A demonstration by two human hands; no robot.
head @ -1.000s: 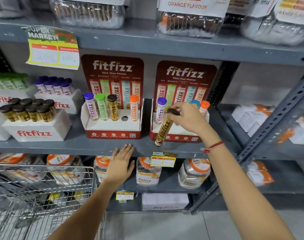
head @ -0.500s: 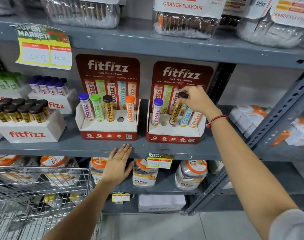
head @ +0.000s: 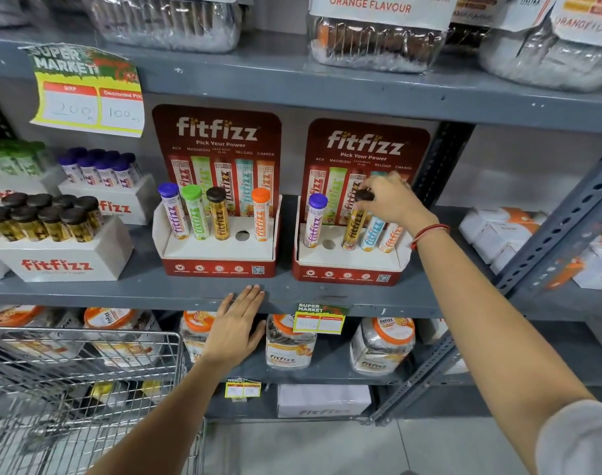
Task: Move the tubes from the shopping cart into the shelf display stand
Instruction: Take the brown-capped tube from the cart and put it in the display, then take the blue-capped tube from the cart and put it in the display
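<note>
Two red fitfizz display stands sit on the grey middle shelf. My right hand (head: pixel 390 197) grips the dark cap of a yellow tube (head: pixel 352 228) that stands in the third hole of the right stand (head: pixel 347 272). A purple-capped tube (head: pixel 315 219), a blue tube (head: pixel 372 234) and an orange tube (head: pixel 390 236) stand beside it; the second hole (head: pixel 328 244) is empty. The left stand (head: pixel 220 265) holds several tubes with one hole (head: pixel 242 235) empty. My left hand (head: pixel 236 325) rests flat and open against the shelf's front edge. The wire shopping cart (head: pixel 87 382) is at the lower left.
White fitfizz boxes of dark-capped tubes (head: pixel 46 221) and purple-capped tubes (head: pixel 100 166) fill the shelf's left. Jars (head: pixel 289 341) line the lower shelf. A yellow price tag (head: pixel 87 90) hangs from the upper shelf. A slotted grey upright (head: pixel 546 248) stands at the right.
My right hand carried the yellow tube from in front of the right stand up and into its third hole, where it now stands nearly upright. My left hand stayed on the shelf edge.
</note>
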